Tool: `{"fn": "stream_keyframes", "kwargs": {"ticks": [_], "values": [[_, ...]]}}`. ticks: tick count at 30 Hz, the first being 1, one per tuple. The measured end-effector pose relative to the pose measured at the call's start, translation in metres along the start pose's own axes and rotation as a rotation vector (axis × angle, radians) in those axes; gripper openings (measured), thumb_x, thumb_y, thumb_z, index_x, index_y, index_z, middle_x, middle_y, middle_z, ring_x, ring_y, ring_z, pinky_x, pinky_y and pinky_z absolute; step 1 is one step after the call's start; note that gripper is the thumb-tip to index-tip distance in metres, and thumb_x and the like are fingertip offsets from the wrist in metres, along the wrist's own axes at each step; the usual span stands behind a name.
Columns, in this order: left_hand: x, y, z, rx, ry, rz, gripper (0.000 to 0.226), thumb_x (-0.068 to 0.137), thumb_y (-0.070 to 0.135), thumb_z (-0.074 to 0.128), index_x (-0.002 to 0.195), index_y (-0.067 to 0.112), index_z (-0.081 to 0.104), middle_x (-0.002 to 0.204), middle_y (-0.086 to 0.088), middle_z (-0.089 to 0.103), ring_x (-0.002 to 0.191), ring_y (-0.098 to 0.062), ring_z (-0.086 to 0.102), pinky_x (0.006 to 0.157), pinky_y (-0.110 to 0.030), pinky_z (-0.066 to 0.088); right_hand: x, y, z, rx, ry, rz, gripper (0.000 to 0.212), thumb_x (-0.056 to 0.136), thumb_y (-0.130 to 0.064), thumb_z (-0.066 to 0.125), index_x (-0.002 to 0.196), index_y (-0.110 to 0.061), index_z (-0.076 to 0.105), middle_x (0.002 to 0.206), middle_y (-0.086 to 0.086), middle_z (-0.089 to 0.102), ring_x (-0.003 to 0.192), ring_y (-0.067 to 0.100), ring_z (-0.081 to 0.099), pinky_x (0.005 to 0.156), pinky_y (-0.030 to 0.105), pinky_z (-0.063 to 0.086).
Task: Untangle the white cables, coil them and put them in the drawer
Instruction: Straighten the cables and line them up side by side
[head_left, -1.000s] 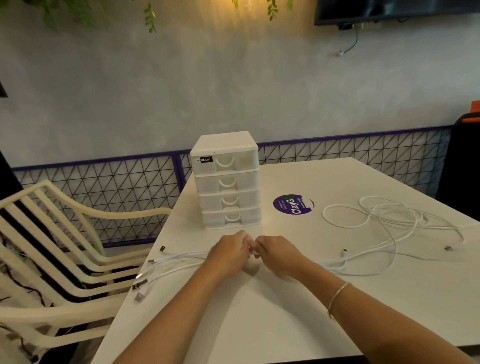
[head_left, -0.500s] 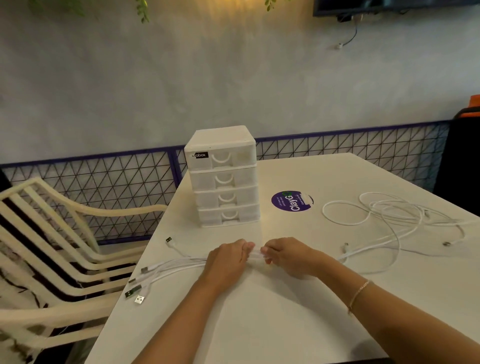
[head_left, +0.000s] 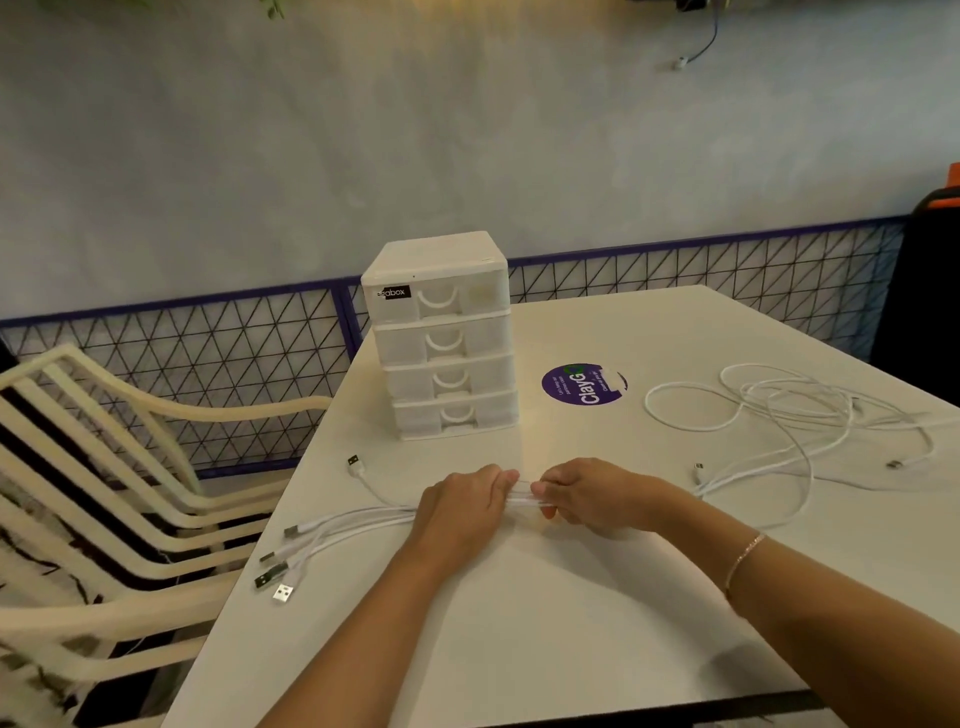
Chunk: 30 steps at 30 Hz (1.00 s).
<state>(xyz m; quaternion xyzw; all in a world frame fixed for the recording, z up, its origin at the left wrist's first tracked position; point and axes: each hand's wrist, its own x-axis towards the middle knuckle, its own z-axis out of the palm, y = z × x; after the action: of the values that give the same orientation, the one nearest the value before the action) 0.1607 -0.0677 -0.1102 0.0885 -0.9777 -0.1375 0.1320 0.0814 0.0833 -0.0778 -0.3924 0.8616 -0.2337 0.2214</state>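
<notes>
Now both hands pinch the cables (head_left: 363, 519) near the counter (head_left: 519, 623) middle: left hand (head_left: 460, 506) and right hand (head_left: 597, 493) each curl round the bundle. Plugs fan out left; loose loops lie far right. Drawers (head_left: 441, 338) stand closed just beyond.

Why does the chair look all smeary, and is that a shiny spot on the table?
Head view: the chair at the left edge is blurred and stretched by the wide lens; a soft warm glare lies on the table just below the drawers; the hands' shadows are faint; the cables look sharp.
</notes>
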Motion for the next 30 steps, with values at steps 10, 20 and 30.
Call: {"fn": "stream_keyframes", "kwargs": {"ticks": [10,20,30], "values": [[0.005,-0.002,0.000,0.055,0.013,-0.097,0.054,0.099,0.048,0.021,0.091,0.012,0.061,0.093,-0.010,0.068,0.094,-0.030,0.060,0.079,-0.033,0.043,-0.039,0.070,-0.069,0.315,-0.011,0.138,0.010,0.081,-0.004,0.058,0.075,-0.012,0.058,0.061,0.007,0.054,0.046,0.014,0.041,0.042,0.021,0.033],[0.014,0.001,0.003,0.153,0.008,-0.148,0.053,0.101,0.045,0.018,0.104,0.013,0.061,0.102,-0.009,0.068,0.101,-0.031,0.060,0.083,-0.033,0.043,-0.008,0.024,-0.032,-0.095,0.367,-0.036,0.022,0.094,-0.025,0.051,0.105,-0.013,0.065,0.095,-0.005,0.055,0.087,0.013,0.050,0.074,0.020,0.032],[0.020,-0.001,0.004,0.167,0.067,-0.209,0.053,0.101,0.043,0.019,0.107,0.012,0.060,0.104,-0.009,0.068,0.101,-0.031,0.060,0.080,-0.034,0.042,0.027,0.001,-0.003,0.025,0.092,0.079,0.045,0.100,-0.040,0.031,0.068,-0.016,0.053,0.072,0.002,0.053,0.069,0.018,0.048,0.065,0.025,0.037]]}}
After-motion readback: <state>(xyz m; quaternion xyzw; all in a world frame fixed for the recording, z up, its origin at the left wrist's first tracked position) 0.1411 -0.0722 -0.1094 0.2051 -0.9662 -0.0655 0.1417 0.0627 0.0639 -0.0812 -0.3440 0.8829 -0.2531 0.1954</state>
